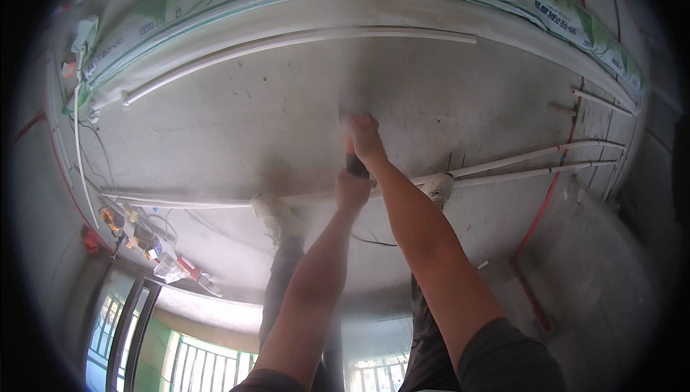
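Gripped an orange-and-black hand tool with both hands in the head view, out ahead of the body above the grey floor. Closed the right hand around the farther part, with curled fingers; wrapped the left hand tightly around the nearer, black end. Could not make out the tool's tip, blurred in pale haze, nor tell of any contact with the floor. Stood with legs apart, placing the left shoe and the right shoe on either side of the tool, near white pipes lying across the floor. Saw farther off a long white strip, then green-and-white plastic sheeting. Saw leftward a cluster of mixed items, rightward a red line.
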A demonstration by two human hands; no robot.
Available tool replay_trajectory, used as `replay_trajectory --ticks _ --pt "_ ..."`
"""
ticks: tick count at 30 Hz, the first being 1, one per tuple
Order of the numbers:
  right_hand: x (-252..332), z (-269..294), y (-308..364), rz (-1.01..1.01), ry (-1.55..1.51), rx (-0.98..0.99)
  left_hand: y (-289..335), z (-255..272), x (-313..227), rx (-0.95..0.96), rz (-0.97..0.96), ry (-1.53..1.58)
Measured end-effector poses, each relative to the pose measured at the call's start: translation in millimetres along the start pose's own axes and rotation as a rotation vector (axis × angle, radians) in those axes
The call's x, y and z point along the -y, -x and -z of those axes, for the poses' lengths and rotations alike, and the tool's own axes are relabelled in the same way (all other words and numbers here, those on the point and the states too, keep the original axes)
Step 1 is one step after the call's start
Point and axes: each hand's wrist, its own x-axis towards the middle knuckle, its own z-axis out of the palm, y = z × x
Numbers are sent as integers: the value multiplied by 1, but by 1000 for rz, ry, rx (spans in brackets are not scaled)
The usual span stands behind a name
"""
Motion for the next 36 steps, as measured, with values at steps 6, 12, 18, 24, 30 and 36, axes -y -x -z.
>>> replay_trajectory --ticks 6,12,18,24,30,36 --pt "-13 7 -13 20 75 -91 13 9 -31 118 72 39" --pt "-15 8 -24 8 48 -89 15 15 -41 123 54 77" --pt "-16 8 -31 59 96 -75 8 7 -41 54 75 14" --pt "-40 19 -64 163 165 -182 6 3 -57 184 72 28" --pt "26 14 -24 6 1 105 3 10 -56 117 77 147" --pt "29 13 -23 159 -67 -65 10 20 -79 136 40 105"
